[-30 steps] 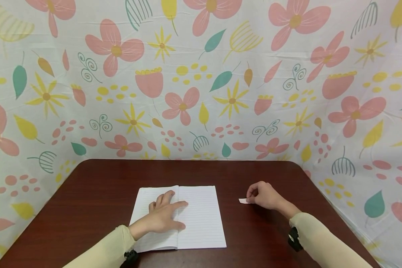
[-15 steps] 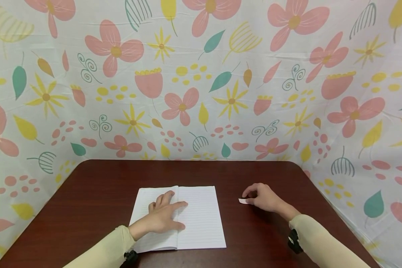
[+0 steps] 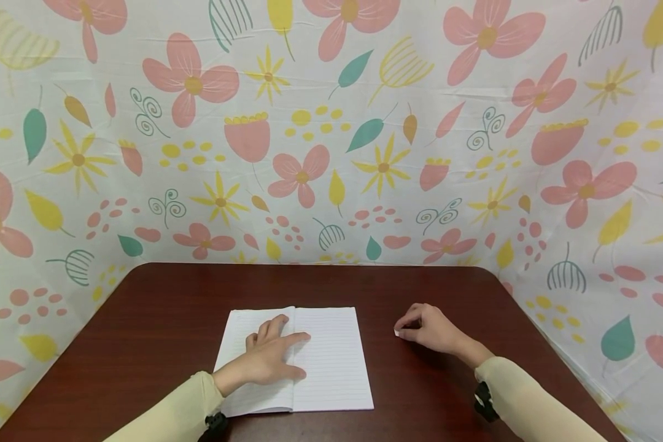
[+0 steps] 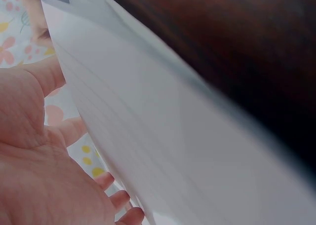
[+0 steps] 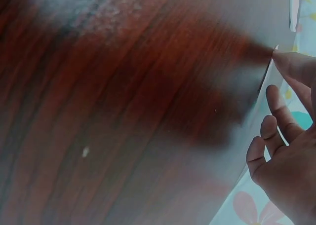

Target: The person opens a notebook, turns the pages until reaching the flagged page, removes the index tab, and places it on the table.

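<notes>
An open lined notebook (image 3: 331,374) lies on the dark wooden table, a little left of centre. My left hand (image 3: 266,359) rests on its left page with fingers spread, and the thumb and index finger reach over the fold. In the left wrist view the notebook's pages (image 4: 148,111) rise past the palm. To the right of the notebook, my right hand (image 3: 433,328) pinches a small white slip of paper (image 3: 396,333) between thumb and index finger, close over the tabletop. Most of the slip is hidden by the fingertips. In the right wrist view the other fingers (image 5: 270,129) are loosely bent.
The brown table (image 3: 160,331) has rounded far corners. A white cloth (image 3: 331,123) printed with flowers and leaves hangs behind it and along both sides. Black bands (image 3: 485,402) sit on both sleeved wrists.
My right index finger has lifted, then come down farther left along the slip. Less of the slip shows beyond the fingertips now. My left hand and the notebook have not moved.
</notes>
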{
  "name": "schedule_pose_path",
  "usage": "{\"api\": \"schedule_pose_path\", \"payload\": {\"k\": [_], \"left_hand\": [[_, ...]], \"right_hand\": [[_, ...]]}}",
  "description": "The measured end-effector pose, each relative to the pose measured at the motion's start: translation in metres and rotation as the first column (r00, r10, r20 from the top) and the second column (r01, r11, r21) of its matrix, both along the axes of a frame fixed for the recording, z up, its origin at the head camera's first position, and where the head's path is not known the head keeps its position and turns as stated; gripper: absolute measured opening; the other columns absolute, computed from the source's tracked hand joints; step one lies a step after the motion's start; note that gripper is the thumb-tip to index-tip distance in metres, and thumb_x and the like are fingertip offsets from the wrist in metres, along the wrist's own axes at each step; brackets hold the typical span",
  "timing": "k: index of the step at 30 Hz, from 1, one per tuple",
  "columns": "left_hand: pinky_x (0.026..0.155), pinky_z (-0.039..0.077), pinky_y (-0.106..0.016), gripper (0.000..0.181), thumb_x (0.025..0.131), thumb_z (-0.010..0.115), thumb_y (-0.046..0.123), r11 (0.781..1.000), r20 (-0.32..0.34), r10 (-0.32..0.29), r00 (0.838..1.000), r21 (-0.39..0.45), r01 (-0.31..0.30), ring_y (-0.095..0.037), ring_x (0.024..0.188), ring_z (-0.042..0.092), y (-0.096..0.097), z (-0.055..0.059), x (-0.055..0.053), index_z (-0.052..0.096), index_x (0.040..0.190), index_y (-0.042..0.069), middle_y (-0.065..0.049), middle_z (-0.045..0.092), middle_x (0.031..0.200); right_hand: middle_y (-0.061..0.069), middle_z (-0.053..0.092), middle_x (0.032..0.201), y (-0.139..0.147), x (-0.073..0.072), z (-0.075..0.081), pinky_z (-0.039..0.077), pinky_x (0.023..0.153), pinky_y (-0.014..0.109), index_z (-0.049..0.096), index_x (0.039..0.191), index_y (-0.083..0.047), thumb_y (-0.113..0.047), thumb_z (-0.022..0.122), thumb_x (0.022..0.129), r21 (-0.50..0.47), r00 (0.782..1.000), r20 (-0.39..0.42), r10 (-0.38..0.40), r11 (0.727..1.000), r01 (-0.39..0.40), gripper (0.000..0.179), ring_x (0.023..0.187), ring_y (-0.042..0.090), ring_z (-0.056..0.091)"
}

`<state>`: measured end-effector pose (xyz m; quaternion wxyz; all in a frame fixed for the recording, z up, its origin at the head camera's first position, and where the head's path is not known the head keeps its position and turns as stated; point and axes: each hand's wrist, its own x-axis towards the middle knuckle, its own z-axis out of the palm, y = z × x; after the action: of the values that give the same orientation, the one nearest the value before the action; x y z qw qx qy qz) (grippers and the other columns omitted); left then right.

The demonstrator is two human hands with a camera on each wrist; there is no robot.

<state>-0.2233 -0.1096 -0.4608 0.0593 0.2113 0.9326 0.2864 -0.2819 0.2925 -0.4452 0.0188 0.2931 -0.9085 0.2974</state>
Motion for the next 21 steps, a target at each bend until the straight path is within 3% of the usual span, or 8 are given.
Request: {"api": "schedule_pose_path", "payload": {"k": [21], "left_hand": [[0.100,0.020,-0.074,0.065,0.086,0.086,0.038,1.000,-0.001,-0.006,1.000,-0.001,0.006,-0.051,0.146,0.017,-0.0011,-0.0070,-0.0032,0.064,0.145,0.020,-0.024,0.019,0.165]], "right_hand": [[-0.001,0.069,0.097,0.0024,0.0037,0.0014,0.049,0.072,0.031,0.084,0.105,-0.012,-0.017,0.082,0.094,-0.025,0.999,0.032,-0.011,1.000,0.012,0.013,0.087,0.018,0.060]]}}
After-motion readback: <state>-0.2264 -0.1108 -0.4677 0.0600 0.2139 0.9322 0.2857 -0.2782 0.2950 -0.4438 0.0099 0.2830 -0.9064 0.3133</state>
